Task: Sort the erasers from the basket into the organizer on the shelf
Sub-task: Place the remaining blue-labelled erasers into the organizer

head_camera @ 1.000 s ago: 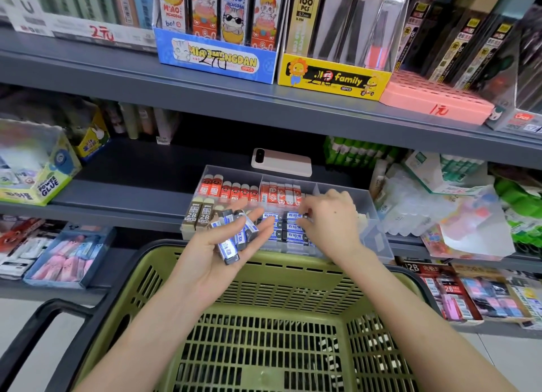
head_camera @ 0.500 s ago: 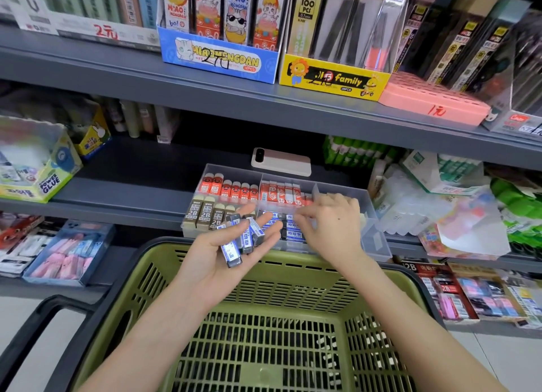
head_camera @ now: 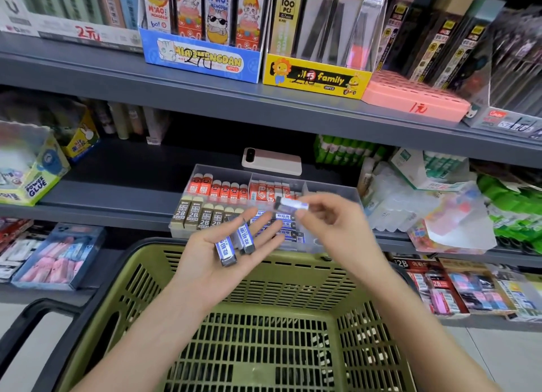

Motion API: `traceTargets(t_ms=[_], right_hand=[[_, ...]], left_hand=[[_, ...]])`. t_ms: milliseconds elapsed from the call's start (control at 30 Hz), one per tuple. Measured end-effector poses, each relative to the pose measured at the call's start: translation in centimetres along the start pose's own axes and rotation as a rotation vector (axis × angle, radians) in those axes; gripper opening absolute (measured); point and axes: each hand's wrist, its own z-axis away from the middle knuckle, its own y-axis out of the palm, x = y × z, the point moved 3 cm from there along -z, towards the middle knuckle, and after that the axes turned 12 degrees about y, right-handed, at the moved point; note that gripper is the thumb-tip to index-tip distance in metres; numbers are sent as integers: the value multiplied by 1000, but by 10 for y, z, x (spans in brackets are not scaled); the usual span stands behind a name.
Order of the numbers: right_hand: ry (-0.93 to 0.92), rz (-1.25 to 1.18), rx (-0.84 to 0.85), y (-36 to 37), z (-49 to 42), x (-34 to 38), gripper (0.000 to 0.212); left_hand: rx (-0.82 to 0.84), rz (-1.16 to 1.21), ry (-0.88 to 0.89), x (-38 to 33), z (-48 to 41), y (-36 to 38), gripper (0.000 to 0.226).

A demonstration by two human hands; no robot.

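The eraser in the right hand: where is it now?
Head view, slightly right of centre: the right hand pinches the eraser over the organizer, near the left hand.

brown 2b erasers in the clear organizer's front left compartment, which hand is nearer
Left. The left hand, palm up carrying blue-sleeved erasers, is just right of the brown 2B erasers; the right hand is further right, pinching another blue-sleeved eraser.

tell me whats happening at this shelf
A person is sorting erasers at a shop shelf, over a green basket. The left hand, palm up, carries some blue-sleeved erasers. The right hand pinches one blue eraser above the clear organizer, which already holds red, tan 2B and blue rows.
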Motion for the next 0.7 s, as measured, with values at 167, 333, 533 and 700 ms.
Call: traceTargets(t_ms=[167,333,533,700], right_hand=[[-7,432,-9,-29,-40,-9,8],[-209,972,142,-4,-55,-20,17],[-239,1135,287,10,-63,-21,18],[-276,1130,140,9,-61,-27,20]], left_hand=[[-40,-89,12,-6,-2,-9,49],[-40,-111,27,-9,-4,-11,48],[-51,-134,13,-9,-5,-11,42],[-32,-123,-4,-10,-5,-10,40]])
